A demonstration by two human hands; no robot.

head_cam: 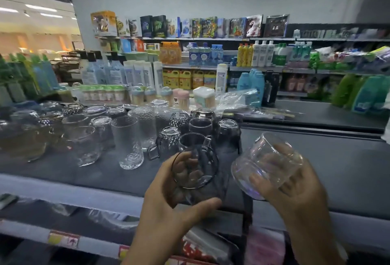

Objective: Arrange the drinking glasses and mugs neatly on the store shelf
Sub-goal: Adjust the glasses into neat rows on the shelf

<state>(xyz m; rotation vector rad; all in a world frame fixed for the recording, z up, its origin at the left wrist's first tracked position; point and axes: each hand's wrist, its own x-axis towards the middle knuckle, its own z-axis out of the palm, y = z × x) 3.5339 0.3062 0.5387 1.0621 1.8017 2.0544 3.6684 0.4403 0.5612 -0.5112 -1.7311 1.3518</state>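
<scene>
My left hand [168,207] grips a dark-tinted dimpled glass [195,172], tilted with its mouth toward me, just in front of the shelf edge. My right hand [295,186] holds a clear round glass [267,164] on its side, fingers curled behind it, over the bare right part of the dark shelf top [341,169]. On the shelf to the left stand several glasses and mugs: a tall textured tumbler [128,142], clear tumblers [83,146] and dark upturned glasses [228,131] in loose rows.
Toothpick jars [147,96] and a crumpled plastic bag [236,100] sit behind the glasses. Bottles and boxes fill the far shelves [211,58]. Lower shelves with price tags [63,240] and packaged goods lie below my hands.
</scene>
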